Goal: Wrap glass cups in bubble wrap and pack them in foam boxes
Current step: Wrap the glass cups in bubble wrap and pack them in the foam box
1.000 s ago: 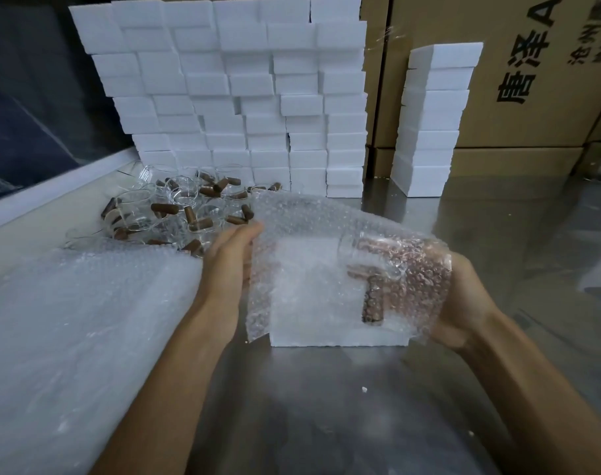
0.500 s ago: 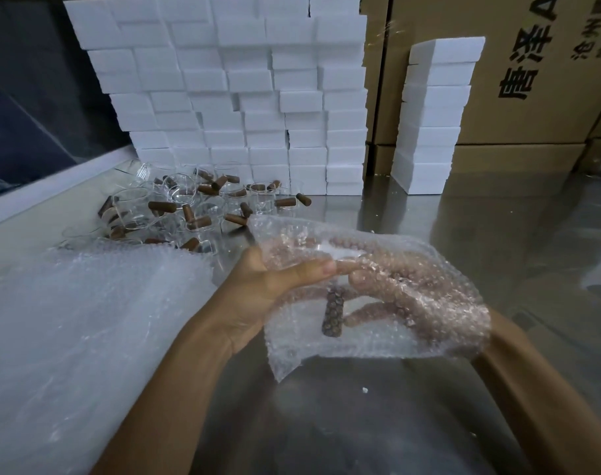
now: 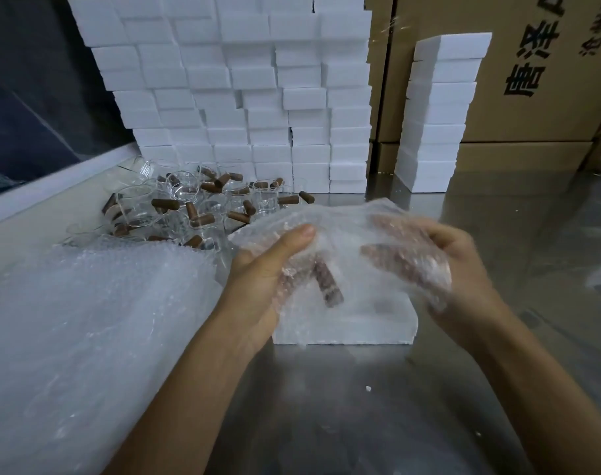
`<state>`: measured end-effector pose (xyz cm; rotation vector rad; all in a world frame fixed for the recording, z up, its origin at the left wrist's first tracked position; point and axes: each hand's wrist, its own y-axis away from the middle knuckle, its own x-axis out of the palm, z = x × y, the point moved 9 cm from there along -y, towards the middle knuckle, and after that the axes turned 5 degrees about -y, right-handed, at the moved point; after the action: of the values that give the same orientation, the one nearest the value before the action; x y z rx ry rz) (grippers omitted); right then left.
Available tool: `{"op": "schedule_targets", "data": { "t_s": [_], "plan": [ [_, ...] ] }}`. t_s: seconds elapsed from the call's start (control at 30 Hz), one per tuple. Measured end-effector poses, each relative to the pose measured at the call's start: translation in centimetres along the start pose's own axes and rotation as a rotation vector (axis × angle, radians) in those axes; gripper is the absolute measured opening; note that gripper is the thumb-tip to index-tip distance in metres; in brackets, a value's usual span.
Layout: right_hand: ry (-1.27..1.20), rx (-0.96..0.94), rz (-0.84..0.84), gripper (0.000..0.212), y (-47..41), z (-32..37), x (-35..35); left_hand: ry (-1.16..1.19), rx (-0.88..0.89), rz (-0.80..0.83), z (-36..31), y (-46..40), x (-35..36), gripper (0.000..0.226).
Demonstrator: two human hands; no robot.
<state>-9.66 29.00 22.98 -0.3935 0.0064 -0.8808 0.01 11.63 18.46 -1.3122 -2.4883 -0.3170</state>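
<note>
A glass cup with a brown wooden handle (image 3: 328, 282) sits inside a sheet of bubble wrap (image 3: 340, 234) held between both hands. My left hand (image 3: 268, 265) grips the bundle from the left, thumb on top. My right hand (image 3: 436, 258) holds the right side, its fingers curled under the wrap and seen through it. Just below the bundle a white foam box (image 3: 343, 327) lies on the steel table. A pile of bare glass cups (image 3: 196, 207) with brown handles lies at the back left.
A thick stack of bubble wrap sheets (image 3: 86, 320) covers the table's left side. A wall of white foam boxes (image 3: 237, 97) stands behind the cups, with a narrower foam stack (image 3: 436, 114) to its right. Cardboard cartons (image 3: 549, 80) line the back.
The wrap went from a loose sheet held up on the left to a bundle closed round the cup. Both hands turned it, and the handle now points down towards me.
</note>
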Motion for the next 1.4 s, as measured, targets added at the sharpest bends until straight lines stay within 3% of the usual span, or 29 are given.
{"op": "schedule_targets", "data": {
  "t_s": [0.07, 0.17, 0.23, 0.47, 0.57, 0.7, 0.9, 1.0, 1.13, 1.4],
  "plan": [
    [-0.087, 0.033, -0.245, 0.013, -0.4, -0.8, -2.9, 0.106, -0.016, -0.007, 0.3, -0.1, 0.1, 0.070],
    [-0.252, 0.107, -0.397, 0.017, -0.5, -2.8, -5.2, 0.248, -0.030, -0.015, 0.7, -0.2, 0.2, 0.057],
    [-0.267, 0.179, -0.357, 0.017, -0.6, -4.0, -4.7, 0.323, -0.022, -0.005, 0.7, -0.2, 0.4, 0.054],
    [-0.180, 0.316, 0.003, 0.057, -0.3, -5.0, 0.9, 0.306, 0.012, 0.003, 0.5, 0.3, 1.1, 0.055],
    [-0.142, 0.323, 0.064, 0.051, 0.6, -5.1, 3.3, 0.208, 0.028, 0.018, 0.7, 0.9, 1.8, 0.064],
    [-0.214, 0.217, 0.032, 0.040, 1.0, -4.0, 4.1, 0.087, 0.093, 0.009, 1.2, 1.4, 2.5, 0.062],
    [0.029, 0.028, -0.166, 0.022, 0.9, -1.7, 1.3, -0.113, 0.178, 0.075, 0.7, 1.3, 2.9, 0.058],
    [0.121, -0.036, -0.146, 0.016, 0.8, -0.9, 1.3, -0.175, 0.173, 0.132, 0.4, 1.0, 2.8, 0.049],
    [0.149, -0.105, -0.079, 0.010, 0.7, -0.4, 1.9, -0.275, 0.202, 0.182, -0.4, 1.2, 2.8, 0.053],
    [0.241, -0.173, 0.010, 0.020, 0.6, 0.2, 2.1, -0.346, 0.167, 0.248, -0.4, 1.5, 3.0, 0.057]
  ]
}}
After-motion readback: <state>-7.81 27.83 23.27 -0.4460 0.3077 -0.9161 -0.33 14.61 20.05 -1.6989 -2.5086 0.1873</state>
